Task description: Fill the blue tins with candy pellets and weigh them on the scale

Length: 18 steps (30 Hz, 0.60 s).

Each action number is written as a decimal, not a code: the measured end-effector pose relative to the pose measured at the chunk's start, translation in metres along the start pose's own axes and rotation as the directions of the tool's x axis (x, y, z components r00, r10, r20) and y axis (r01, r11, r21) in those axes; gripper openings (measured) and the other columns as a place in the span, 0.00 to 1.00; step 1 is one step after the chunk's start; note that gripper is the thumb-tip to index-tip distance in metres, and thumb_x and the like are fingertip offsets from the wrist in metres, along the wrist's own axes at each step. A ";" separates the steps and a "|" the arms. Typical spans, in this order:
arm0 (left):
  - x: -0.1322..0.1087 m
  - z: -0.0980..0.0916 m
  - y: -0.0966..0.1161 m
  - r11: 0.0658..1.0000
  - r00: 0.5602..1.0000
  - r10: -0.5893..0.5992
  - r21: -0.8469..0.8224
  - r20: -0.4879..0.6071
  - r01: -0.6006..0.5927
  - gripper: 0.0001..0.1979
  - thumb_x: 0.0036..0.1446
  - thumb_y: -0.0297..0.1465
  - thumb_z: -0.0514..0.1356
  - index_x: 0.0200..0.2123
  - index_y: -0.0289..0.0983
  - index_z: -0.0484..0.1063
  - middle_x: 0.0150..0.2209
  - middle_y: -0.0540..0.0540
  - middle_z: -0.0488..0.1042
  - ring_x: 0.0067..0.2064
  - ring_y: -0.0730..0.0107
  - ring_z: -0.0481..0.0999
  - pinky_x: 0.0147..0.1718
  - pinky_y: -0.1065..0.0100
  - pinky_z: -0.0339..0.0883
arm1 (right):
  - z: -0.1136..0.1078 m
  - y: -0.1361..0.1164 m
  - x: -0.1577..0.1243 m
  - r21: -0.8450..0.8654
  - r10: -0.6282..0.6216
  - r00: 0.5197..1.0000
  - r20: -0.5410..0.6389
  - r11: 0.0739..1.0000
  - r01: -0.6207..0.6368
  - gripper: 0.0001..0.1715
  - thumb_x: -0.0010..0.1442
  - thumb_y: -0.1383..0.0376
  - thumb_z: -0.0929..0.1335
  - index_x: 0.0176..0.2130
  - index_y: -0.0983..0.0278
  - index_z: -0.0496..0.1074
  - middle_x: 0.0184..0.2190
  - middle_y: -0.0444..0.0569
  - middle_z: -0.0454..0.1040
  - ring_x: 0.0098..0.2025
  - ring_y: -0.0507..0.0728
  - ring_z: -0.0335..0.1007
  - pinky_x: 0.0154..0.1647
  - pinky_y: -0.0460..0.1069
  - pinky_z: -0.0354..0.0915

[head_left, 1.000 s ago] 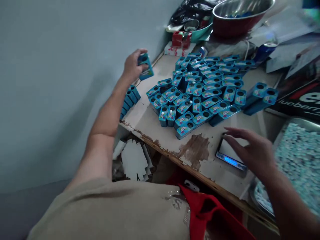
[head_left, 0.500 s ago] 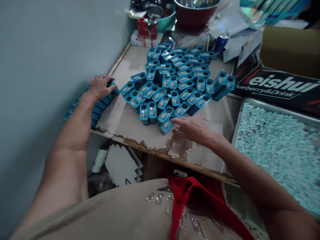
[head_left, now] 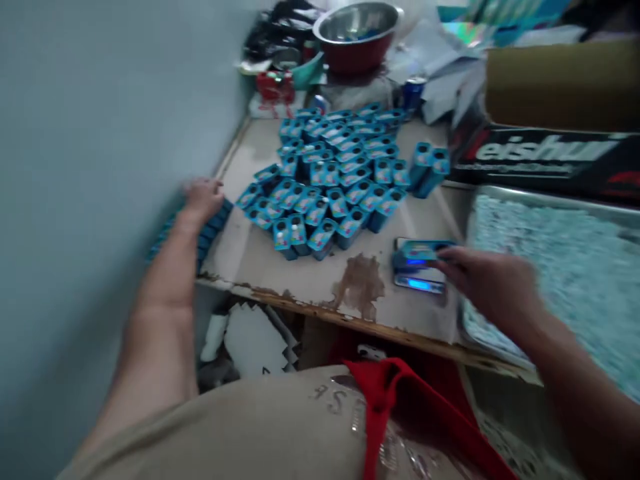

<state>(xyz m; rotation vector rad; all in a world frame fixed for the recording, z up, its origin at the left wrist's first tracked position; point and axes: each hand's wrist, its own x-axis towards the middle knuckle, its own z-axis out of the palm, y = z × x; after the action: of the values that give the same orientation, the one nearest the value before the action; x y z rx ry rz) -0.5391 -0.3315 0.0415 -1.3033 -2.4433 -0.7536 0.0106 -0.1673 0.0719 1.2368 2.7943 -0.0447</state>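
My right hand [head_left: 493,283] pinches a small blue box [head_left: 420,251] by its right end. The box is over a small digital scale [head_left: 419,285] with a lit blue display; whether it rests on the scale is hard to tell. At the wall, my left hand [head_left: 203,200] lies over the edge of a packed stack of similar blue boxes [head_left: 209,237], its fingers loosely bent and blurred. Between the hands stands a large group of upright blue boxes [head_left: 317,210] with round dark holes in their printed tops.
A metal tray [head_left: 475,193] of pale blue-white pellets lies at the right. Behind it stands an open black carton [head_left: 545,157]. A red-sided metal bowl [head_left: 357,53], a red tape dispenser [head_left: 275,87] and a blue can [head_left: 413,93] are at the back. The wall borders the left.
My right hand has taken the nearest blue box from the front of the group and moved it right, over the scale. My left hand stays at the stack. The view has shifted.
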 end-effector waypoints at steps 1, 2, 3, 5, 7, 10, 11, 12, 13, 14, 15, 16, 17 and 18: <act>0.003 -0.006 -0.016 0.997 0.997 -0.068 0.046 0.038 0.067 0.14 0.67 0.27 0.72 0.30 0.36 0.73 0.33 0.57 0.80 0.38 0.71 0.66 0.63 0.68 0.65 | 0.012 0.017 0.001 -0.001 0.014 0.997 -0.071 1.000 -0.014 0.17 0.70 0.59 0.69 0.50 0.58 0.87 0.40 0.59 0.87 0.40 0.71 0.84 0.29 0.53 0.55; 0.004 -0.011 -0.031 0.987 0.987 -0.140 0.087 0.074 0.133 0.15 0.64 0.25 0.74 0.29 0.36 0.72 0.31 0.59 0.78 0.37 0.71 0.65 0.61 0.69 0.66 | 0.024 0.031 0.003 -0.017 0.043 0.989 -0.141 0.999 -0.046 0.19 0.68 0.57 0.68 0.49 0.58 0.87 0.37 0.61 0.86 0.36 0.73 0.83 0.27 0.54 0.53; 0.004 -0.014 -0.043 0.974 0.973 -0.206 0.122 0.105 0.194 0.16 0.61 0.23 0.76 0.28 0.36 0.72 0.29 0.59 0.77 0.36 0.72 0.64 0.61 0.70 0.66 | 0.035 0.042 0.006 -0.013 0.041 0.982 -0.184 0.999 -0.044 0.21 0.67 0.55 0.67 0.48 0.58 0.87 0.35 0.62 0.85 0.34 0.74 0.81 0.26 0.55 0.52; 0.002 -0.015 -0.056 0.944 0.941 -0.308 0.170 0.142 0.284 0.17 0.58 0.23 0.78 0.29 0.36 0.73 0.30 0.59 0.77 0.38 0.73 0.64 0.61 0.71 0.66 | 0.051 0.055 0.010 0.010 0.027 0.971 -0.237 1.000 -0.025 0.24 0.65 0.51 0.65 0.46 0.56 0.87 0.31 0.64 0.83 0.30 0.75 0.79 0.25 0.56 0.50; 0.001 -0.012 -0.059 0.914 0.910 -0.383 0.208 0.158 0.349 0.18 0.57 0.24 0.80 0.29 0.35 0.73 0.33 0.57 0.79 0.40 0.73 0.66 0.63 0.70 0.66 | 0.057 0.059 0.011 0.055 0.005 0.967 -0.254 0.998 0.009 0.25 0.62 0.49 0.64 0.43 0.54 0.86 0.28 0.63 0.81 0.29 0.75 0.77 0.25 0.56 0.49; 0.002 -0.007 -0.051 0.875 0.878 -0.456 0.256 0.147 0.412 0.17 0.57 0.24 0.80 0.29 0.34 0.72 0.39 0.53 0.83 0.45 0.73 0.69 0.69 0.65 0.64 | 0.055 0.058 0.011 0.152 -0.017 0.959 -0.282 0.987 0.062 0.25 0.62 0.46 0.63 0.43 0.52 0.85 0.26 0.57 0.81 0.27 0.73 0.77 0.25 0.56 0.51; 0.003 -0.006 -0.047 0.865 0.872 -0.470 0.269 0.139 0.423 0.17 0.57 0.25 0.79 0.30 0.34 0.72 0.42 0.52 0.84 0.48 0.73 0.70 0.71 0.62 0.62 | 0.052 0.058 0.010 0.197 -0.009 0.953 -0.303 0.978 0.072 0.26 0.63 0.44 0.63 0.44 0.52 0.84 0.27 0.54 0.81 0.27 0.72 0.77 0.25 0.55 0.52; 0.003 -0.007 -0.043 0.859 0.869 -0.477 0.279 0.131 0.429 0.16 0.57 0.25 0.78 0.30 0.33 0.72 0.44 0.51 0.85 0.50 0.73 0.71 0.73 0.59 0.61 | 0.049 0.059 0.009 0.250 0.011 0.946 -0.325 0.965 0.075 0.27 0.64 0.42 0.64 0.46 0.52 0.84 0.27 0.52 0.81 0.26 0.70 0.77 0.25 0.55 0.54; 0.003 -0.008 -0.038 0.856 0.868 -0.480 0.286 0.127 0.431 0.16 0.57 0.25 0.78 0.30 0.33 0.72 0.46 0.49 0.85 0.52 0.72 0.72 0.74 0.54 0.60 | 0.045 0.061 0.006 0.307 0.047 0.937 -0.346 0.949 0.066 0.28 0.65 0.40 0.65 0.47 0.52 0.85 0.26 0.49 0.80 0.26 0.68 0.78 0.25 0.54 0.55; 0.003 -0.009 -0.033 0.856 0.868 -0.479 0.289 0.129 0.429 0.16 0.57 0.25 0.77 0.29 0.32 0.72 0.48 0.46 0.85 0.54 0.69 0.73 0.75 0.49 0.60 | 0.042 0.064 0.003 0.363 0.094 0.927 -0.364 0.930 0.048 0.29 0.65 0.38 0.66 0.48 0.53 0.85 0.25 0.47 0.79 0.25 0.66 0.77 0.26 0.54 0.57; 0.003 -0.012 -0.029 0.857 0.866 -0.479 0.289 0.141 0.427 0.15 0.57 0.25 0.76 0.28 0.32 0.71 0.49 0.44 0.85 0.55 0.66 0.73 0.75 0.42 0.60 | 0.039 0.068 -0.001 0.412 0.144 0.915 -0.378 0.911 0.027 0.30 0.65 0.37 0.67 0.47 0.54 0.85 0.23 0.46 0.77 0.25 0.64 0.76 0.27 0.53 0.58; 0.003 -0.015 -0.028 0.871 0.876 -0.457 0.277 0.156 0.405 0.16 0.56 0.25 0.75 0.27 0.32 0.70 0.49 0.41 0.85 0.56 0.62 0.74 0.73 0.35 0.60 | 0.037 0.073 -0.006 0.452 0.190 0.903 -0.385 0.892 0.005 0.30 0.65 0.37 0.68 0.47 0.55 0.86 0.22 0.45 0.76 0.24 0.62 0.75 0.28 0.53 0.59; 0.004 -0.017 -0.030 0.887 0.886 -0.432 0.259 0.170 0.382 0.16 0.57 0.25 0.74 0.25 0.32 0.69 0.48 0.38 0.85 0.56 0.58 0.75 0.71 0.27 0.58 | 0.035 0.080 -0.010 0.478 0.228 0.894 -0.387 0.878 -0.017 0.30 0.66 0.38 0.69 0.46 0.57 0.86 0.21 0.45 0.75 0.23 0.61 0.74 0.29 0.53 0.59; 0.006 -0.019 -0.037 0.912 0.905 -0.384 0.227 0.185 0.341 0.18 0.56 0.27 0.74 0.24 0.33 0.68 0.45 0.38 0.85 0.57 0.55 0.75 0.70 0.22 0.55 | 0.034 0.088 -0.015 0.491 0.259 0.886 -0.384 0.870 -0.042 0.29 0.66 0.40 0.69 0.45 0.58 0.87 0.21 0.45 0.75 0.23 0.60 0.73 0.30 0.52 0.59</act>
<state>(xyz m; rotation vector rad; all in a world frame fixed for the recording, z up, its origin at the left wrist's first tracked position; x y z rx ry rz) -0.5735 -0.3550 0.0482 -0.9128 -2.9081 -0.4518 0.0880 -0.1208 0.0404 1.7767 3.1686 -0.5342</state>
